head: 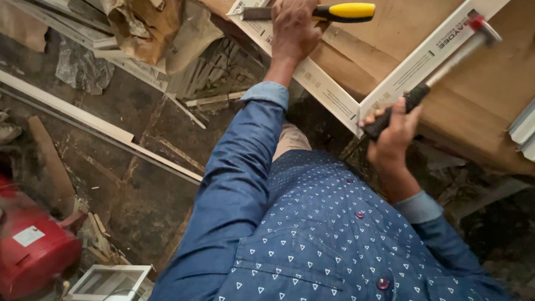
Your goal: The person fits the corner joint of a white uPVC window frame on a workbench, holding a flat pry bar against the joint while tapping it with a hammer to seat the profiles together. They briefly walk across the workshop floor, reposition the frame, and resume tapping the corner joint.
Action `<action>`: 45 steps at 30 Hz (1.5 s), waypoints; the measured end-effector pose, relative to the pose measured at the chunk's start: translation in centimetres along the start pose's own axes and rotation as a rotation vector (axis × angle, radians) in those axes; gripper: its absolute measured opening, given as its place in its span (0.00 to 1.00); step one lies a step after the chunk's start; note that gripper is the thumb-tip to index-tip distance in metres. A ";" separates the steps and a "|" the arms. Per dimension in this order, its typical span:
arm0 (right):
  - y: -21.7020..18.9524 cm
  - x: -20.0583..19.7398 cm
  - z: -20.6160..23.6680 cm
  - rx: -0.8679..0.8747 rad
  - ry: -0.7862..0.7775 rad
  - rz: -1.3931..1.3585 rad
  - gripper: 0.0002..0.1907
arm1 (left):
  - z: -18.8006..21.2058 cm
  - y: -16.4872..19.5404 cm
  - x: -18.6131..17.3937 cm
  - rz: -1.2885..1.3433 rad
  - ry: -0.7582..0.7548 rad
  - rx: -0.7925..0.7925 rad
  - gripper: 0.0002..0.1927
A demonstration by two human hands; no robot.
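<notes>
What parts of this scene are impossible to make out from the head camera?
- Chisel: its tip is cut off near the top edge, and the left hand covers part of the yellow handle.
- Hammer: its head is blurred at the top right.
- White frame: both ends run beyond the top edge.
- Right hand: the fingers wrap the grip, hiding its middle.
- Red tank: cut by the left edge.

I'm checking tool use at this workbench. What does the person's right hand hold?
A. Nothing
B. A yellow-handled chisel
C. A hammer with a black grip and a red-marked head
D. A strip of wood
C: the right hand grips the black handle of the hammer with a red-marked head, raised over the white frame corner, while the left hand holds the yellow-handled chisel.
</notes>
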State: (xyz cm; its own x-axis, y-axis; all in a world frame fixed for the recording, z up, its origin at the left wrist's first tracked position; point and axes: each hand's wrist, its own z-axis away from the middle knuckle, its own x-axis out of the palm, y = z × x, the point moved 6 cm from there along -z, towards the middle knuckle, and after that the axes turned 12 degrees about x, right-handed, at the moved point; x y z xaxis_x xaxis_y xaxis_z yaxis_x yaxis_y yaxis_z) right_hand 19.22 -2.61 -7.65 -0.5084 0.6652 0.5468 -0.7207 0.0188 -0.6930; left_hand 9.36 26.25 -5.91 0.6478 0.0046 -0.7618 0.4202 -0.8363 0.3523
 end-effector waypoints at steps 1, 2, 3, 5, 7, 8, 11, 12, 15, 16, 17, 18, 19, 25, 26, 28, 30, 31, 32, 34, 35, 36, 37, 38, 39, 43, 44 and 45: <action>0.1 -0.1 0.0 -0.033 0.036 -0.040 0.12 | 0.2 -0.2 0.0 0.003 -0.008 -0.025 0.17; 0.5 0.6 -0.2 0.025 -0.052 0.100 0.12 | 0.2 -0.4 0.1 0.006 -0.013 -0.043 0.17; 1.0 1.2 -0.2 0.078 -0.140 0.239 0.12 | 0.1 -0.7 0.2 0.010 -0.019 -0.059 0.17; 1.2 1.5 -0.3 0.130 -0.196 0.325 0.12 | 0.1 -0.4 -0.3 0.003 0.071 0.027 0.18; 0.5 1.1 -0.5 0.105 -0.147 0.227 0.13 | -0.1 -0.3 -0.5 -0.008 0.113 0.063 0.18; 0.1 1.1 -0.5 0.057 -0.121 0.202 0.13 | -0.1 -0.4 -0.4 -0.018 0.102 0.047 0.18; -0.1 1.4 -0.9 -0.042 -0.078 0.173 0.15 | -0.1 -0.4 -0.5 -0.022 0.056 0.031 0.16; 0.1 1.6 -1.1 -0.053 -0.080 0.193 0.16 | -0.2 -0.4 -0.5 -0.017 0.042 0.037 0.16; 0.9 1.8 -1.8 -0.040 -0.098 0.217 0.16 | -0.8 -0.8 -0.8 -0.030 -0.034 0.059 0.18; 1.2 1.8 -1.9 -0.027 -0.104 0.217 0.15 | -1.0 -1.0 -0.9 -0.020 -0.062 0.078 0.18; 1.2 1.7 -2.1 -0.045 -0.089 0.215 0.16 | -1.2 -1.1 -1.0 -0.009 -0.092 0.095 0.18; 1.1 1.6 -2.1 -0.061 -0.074 0.214 0.17 | -1.2 -1.2 -1.1 0.003 -0.124 0.110 0.18; 0.9 1.4 -2.0 -0.075 -0.056 0.213 0.18 | -1.3 -1.1 -1.4 -0.012 -0.090 0.127 0.18; -0.5 1.4 0.3 0.121 -0.114 0.231 0.17 | -1.0 -0.4 -2.1 -0.043 0.019 0.155 0.18; -1.0 1.4 0.8 0.087 -0.107 0.220 0.17 | -1.0 -0.3 -2.2 -0.036 0.031 0.163 0.19; -1.4 1.6 1.5 0.010 -0.092 0.191 0.16 | -1.2 -0.3 -2.2 -0.036 0.034 0.165 0.19; -1.3 1.2 1.7 -0.059 0.017 0.062 0.16 | -1.2 -0.3 -2.1 -0.038 0.005 0.140 0.18; -1.4 1.0 1.7 -0.097 0.071 -0.003 0.15 | -1.3 -0.3 -2.2 -0.032 0.006 0.139 0.18; -0.8 1.9 1.5 -0.022 -0.030 0.146 0.15 | -1.3 -0.2 -2.2 -0.028 0.010 0.139 0.18; 0.1 3.3 1.4 0.114 -0.242 0.438 0.15 | -1.4 -0.2 -2.4 -0.030 0.019 0.139 0.18; -0.2 3.0 1.3 0.115 -0.198 0.392 0.16 | -1.4 -0.2 -2.4 -0.026 0.018 0.133 0.18; -0.5 2.7 1.2 0.118 -0.151 0.347 0.16 | -1.4 -0.2 -2.4 -0.020 0.016 0.125 0.18; -0.6 2.5 1.2 0.119 -0.108 0.304 0.17 | -1.4 -0.1 -2.5 -0.023 0.022 0.132 0.19; -1.1 2.3 1.1 0.067 -0.080 0.213 0.16 | -1.4 0.0 -2.5 -0.029 0.027 0.137 0.19; -1.4 2.2 1.1 0.018 -0.052 0.120 0.16 | -1.3 0.0 -2.6 -0.034 0.028 0.141 0.20; -1.5 2.7 0.8 -0.049 -0.101 0.210 0.19 | -1.2 0.1 -2.6 -0.059 0.034 0.142 0.20; -0.6 2.9 0.6 0.076 -0.132 0.272 0.19 | -1.3 0.1 -2.6 -0.061 0.040 0.135 0.20; 0.2 2.8 0.7 0.205 -0.162 0.333 0.19 | -1.3 0.0 -2.6 -0.063 0.043 0.126 0.20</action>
State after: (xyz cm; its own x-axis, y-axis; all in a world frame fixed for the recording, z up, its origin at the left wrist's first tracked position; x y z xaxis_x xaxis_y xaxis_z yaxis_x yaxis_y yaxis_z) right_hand 17.30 -1.21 -5.93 -0.7854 0.4833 0.3867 -0.5747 -0.3372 -0.7457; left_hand 8.48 26.90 -3.20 0.6503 0.0799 -0.7555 0.3795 -0.8957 0.2319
